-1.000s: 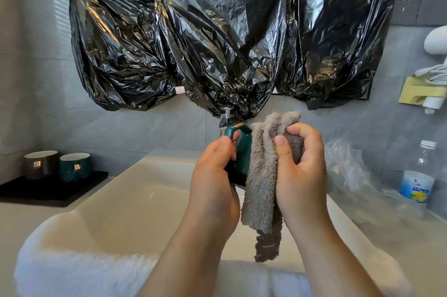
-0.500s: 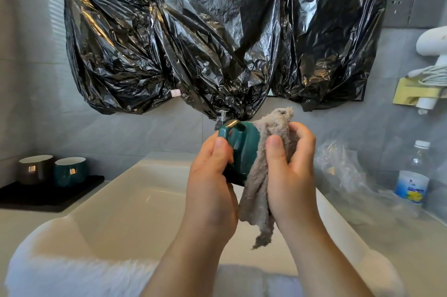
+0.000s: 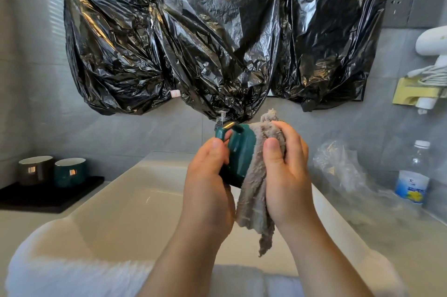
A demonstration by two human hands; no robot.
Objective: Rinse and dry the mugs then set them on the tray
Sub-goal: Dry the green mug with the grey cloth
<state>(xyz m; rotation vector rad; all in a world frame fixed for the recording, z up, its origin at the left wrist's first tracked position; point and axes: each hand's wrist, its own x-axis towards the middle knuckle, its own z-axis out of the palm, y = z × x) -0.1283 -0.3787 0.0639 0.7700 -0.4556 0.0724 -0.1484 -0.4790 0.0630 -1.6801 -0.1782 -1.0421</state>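
Above the white sink (image 3: 135,202) I hold a dark green mug (image 3: 238,151) on its side, handle upward. My left hand (image 3: 209,180) grips it from the left, thumb by the handle. My right hand (image 3: 285,168) holds a grey fluffy cloth (image 3: 254,197) pressed against the mug's right side; the cloth's end hangs below. Far left, a black tray (image 3: 48,197) carries a dark brown mug (image 3: 35,169) and a second green mug (image 3: 70,172), both upright.
Black plastic sheeting (image 3: 205,38) covers the wall behind the sink. On the right counter lie crumpled clear plastic (image 3: 338,166) and a water bottle (image 3: 412,173). A white appliance on a gold holder (image 3: 420,88) hangs on the right wall.
The mug has turned in my hands so more of its green side and handle show. The cloth is bunched higher over the mug, with a shorter end hanging.
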